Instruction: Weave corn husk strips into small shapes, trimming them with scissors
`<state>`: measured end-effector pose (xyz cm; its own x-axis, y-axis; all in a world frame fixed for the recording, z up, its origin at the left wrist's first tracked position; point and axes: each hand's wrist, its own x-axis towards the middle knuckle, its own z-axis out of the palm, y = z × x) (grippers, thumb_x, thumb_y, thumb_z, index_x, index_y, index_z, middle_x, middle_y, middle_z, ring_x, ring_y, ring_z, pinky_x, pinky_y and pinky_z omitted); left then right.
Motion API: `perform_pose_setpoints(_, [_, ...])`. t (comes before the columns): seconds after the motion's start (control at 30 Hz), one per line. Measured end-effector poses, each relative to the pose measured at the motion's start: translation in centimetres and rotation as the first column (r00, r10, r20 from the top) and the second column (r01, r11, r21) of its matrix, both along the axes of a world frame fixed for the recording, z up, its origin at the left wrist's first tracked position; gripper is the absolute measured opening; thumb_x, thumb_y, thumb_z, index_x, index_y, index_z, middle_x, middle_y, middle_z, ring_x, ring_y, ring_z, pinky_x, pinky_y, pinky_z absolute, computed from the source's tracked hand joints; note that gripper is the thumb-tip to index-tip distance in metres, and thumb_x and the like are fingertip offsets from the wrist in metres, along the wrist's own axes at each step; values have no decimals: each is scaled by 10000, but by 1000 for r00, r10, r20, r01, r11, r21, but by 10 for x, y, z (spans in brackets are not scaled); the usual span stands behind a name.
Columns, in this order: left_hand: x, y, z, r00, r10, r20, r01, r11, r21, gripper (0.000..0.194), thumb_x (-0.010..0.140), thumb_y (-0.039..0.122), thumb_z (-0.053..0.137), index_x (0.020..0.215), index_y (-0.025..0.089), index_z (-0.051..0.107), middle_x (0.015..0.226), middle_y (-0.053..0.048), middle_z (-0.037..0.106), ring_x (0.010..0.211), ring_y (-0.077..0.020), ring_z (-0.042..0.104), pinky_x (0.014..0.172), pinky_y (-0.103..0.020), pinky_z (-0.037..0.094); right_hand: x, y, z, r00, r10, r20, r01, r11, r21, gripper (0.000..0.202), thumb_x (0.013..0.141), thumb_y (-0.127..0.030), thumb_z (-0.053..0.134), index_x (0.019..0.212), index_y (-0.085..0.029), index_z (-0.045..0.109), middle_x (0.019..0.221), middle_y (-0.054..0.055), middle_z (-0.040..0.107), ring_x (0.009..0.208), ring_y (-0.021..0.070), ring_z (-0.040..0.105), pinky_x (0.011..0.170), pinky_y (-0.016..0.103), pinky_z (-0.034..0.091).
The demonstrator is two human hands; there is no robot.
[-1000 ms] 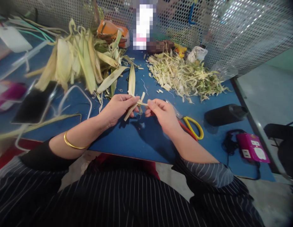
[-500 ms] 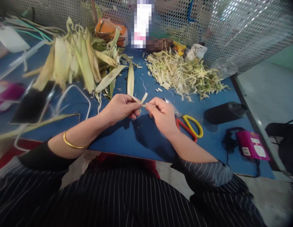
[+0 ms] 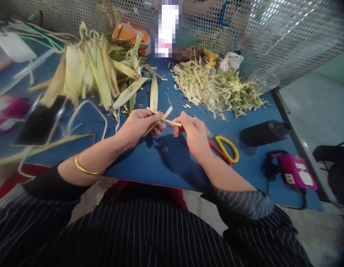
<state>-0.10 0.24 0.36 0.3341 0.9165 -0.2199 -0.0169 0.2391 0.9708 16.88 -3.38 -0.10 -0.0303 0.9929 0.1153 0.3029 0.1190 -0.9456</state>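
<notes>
My left hand [image 3: 138, 126] and my right hand [image 3: 192, 133] meet above the middle of the blue table [image 3: 149, 163]. Both pinch thin pale corn-husk strips [image 3: 164, 118] that cross between the fingertips. My left hand grips the crossed part; my right hand holds one strip's end. A gold bangle [image 3: 84, 168] sits on my left wrist. Right beside my right hand lie scissors with yellow and red handles [image 3: 224, 148].
A pile of whole corn husks [image 3: 96, 70] lies at the back left, a heap of husk trimmings [image 3: 216, 89] at the back right. A black cylinder [image 3: 265, 132] and a pink device with cable [image 3: 295, 172] sit at the right; a phone [image 3: 40, 120] lies left. Mesh fencing stands behind.
The strips have turned between my fingers: one now sticks out level toward my right hand. My right hand has shifted slightly right and down; my left hand stays put.
</notes>
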Motion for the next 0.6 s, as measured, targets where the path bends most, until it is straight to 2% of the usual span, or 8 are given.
perform_pose_setpoints(0.1, [0, -1, 3, 999, -41, -22, 41, 999, -6, 245, 801, 323, 593, 869, 99, 663, 651, -55, 681, 487, -108, 597, 512, -226, 500, 2, 8, -9, 980, -24, -195, -13, 982, -187, 517, 825, -661, 415, 716, -195, 612, 633, 14, 578, 576, 117, 537, 586, 266, 436])
perform_pose_setpoints(0.17, [1, -3, 4, 996, -83, -44, 82, 997, -9, 261, 809, 349, 577, 801, 100, 656, 620, -54, 664, 481, -109, 587, 507, -230, 496, 1, 10, -13, 968, -18, -252, -41, 973, -228, 452, 801, -631, 494, 765, -198, 618, 689, 13, 597, 599, 108, 537, 591, 254, 440])
perform_pose_setpoints(0.3, [3, -6, -1, 987, -119, -111, 124, 992, 36, 292, 751, 398, 655, 787, 109, 664, 576, -26, 610, 500, -98, 555, 507, -220, 477, -2, 8, -13, 963, -25, -270, -20, 986, -163, 282, 781, -477, 614, 733, -201, 575, 671, -20, 561, 595, 92, 499, 606, 242, 436])
perform_pose_setpoints(0.4, [3, -5, -6, 975, -107, -192, 133, 983, 123, 281, 722, 384, 687, 807, 116, 681, 560, -11, 581, 477, -79, 497, 464, -202, 412, -3, 5, -13, 976, -42, -212, 22, 995, -97, 215, 792, -370, 616, 683, -194, 558, 627, -31, 535, 587, 92, 492, 605, 248, 428])
perform_pose_setpoints(0.6, [2, -6, -3, 931, -127, -342, 209, 954, 215, 254, 719, 371, 669, 737, 118, 688, 517, 3, 548, 432, -68, 430, 410, -202, 299, -3, 3, -19, 991, -101, -91, 101, 995, -4, 185, 807, -332, 594, 687, -196, 560, 588, -34, 526, 553, 96, 477, 569, 258, 400])
